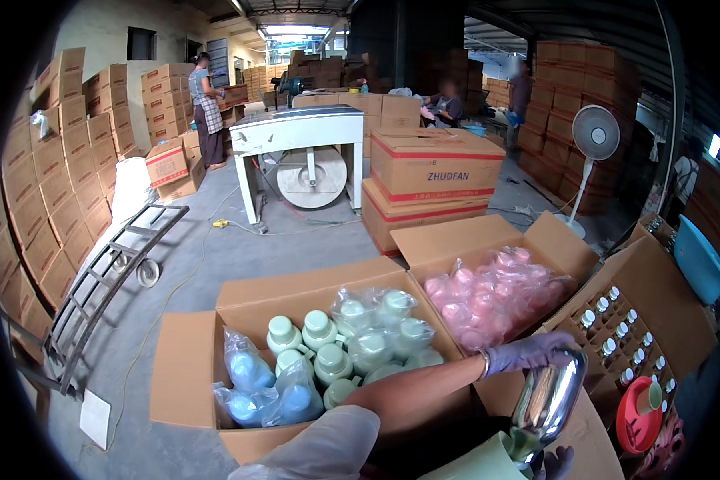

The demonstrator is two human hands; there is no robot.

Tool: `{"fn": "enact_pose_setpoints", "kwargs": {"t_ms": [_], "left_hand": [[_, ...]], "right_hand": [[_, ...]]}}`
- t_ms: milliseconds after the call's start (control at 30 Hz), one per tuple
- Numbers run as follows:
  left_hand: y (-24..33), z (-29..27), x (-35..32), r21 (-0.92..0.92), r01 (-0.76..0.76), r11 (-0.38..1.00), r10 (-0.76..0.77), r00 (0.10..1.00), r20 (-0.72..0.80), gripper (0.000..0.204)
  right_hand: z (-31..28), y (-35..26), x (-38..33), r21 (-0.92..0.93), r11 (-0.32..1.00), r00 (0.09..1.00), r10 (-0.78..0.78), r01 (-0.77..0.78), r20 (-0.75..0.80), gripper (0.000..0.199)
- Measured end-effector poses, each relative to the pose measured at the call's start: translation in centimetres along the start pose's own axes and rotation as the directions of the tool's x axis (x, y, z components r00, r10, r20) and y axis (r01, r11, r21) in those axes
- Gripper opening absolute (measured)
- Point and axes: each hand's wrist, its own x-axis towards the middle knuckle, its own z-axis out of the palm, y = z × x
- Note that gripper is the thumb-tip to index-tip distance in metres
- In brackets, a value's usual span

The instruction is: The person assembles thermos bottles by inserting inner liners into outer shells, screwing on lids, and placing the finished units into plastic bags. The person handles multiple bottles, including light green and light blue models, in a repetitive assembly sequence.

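Note:
My left hand (pixel 532 354), in a purple glove, is closed over the upper end of a shiny silver flask liner (pixel 550 394). The liner is tilted, its lower end against the mouth of a pale green flask casing (pixel 476 462) at the bottom edge. Just right of that casing, a few purple-gloved fingers of my right hand (pixel 555 462) show; the rest is hidden, so its grip is unclear. Under my left forearm stands an open carton (pixel 186 360) with pale green flasks (pixel 333 364), some bagged, and blue bagged pieces (pixel 250 370).
Beyond it sits a carton of bagged pink flasks (pixel 488 292). At right are a divided carton of white-topped bottles (pixel 608 348), a red basin (pixel 640 416) and a blue tub (pixel 700 260). A hand truck (pixel 108 280), white machine table (pixel 296 132) and fan (pixel 596 136) stand farther off; several people work behind.

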Motion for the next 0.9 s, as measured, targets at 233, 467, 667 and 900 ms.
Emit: {"fn": "enact_pose_setpoints", "kwargs": {"t_ms": [233,467,667,900], "left_hand": [[-2.4,5.9,-7.8,-0.045,0.181,0.982,-0.160,0.941,0.300,0.080],[-3.0,2.8,-22.1,-0.150,0.433,0.889,-0.450,0.886,-0.113,0.062],[-1.1,2.9,-25.4,-0.212,0.470,0.857,-0.489,0.871,-0.044,0.059],[5.2,6.2,-14.2,-0.314,0.331,0.890,-0.233,0.922,0.311,0.055]], "right_hand": [[1.9,0.0,-11.9,0.139,0.925,0.933,0.337,-0.353,0.125,0.087],[4.0,-4.6,-12.9,0.056,0.961,0.935,0.249,-0.271,0.252,0.089],[4.3,-8.8,-3.4,-0.050,0.968,0.909,-0.212,0.246,0.359,0.077],[1.4,-10.2,8.4,0.095,0.929,0.796,-0.358,0.359,0.489,0.081]]}}
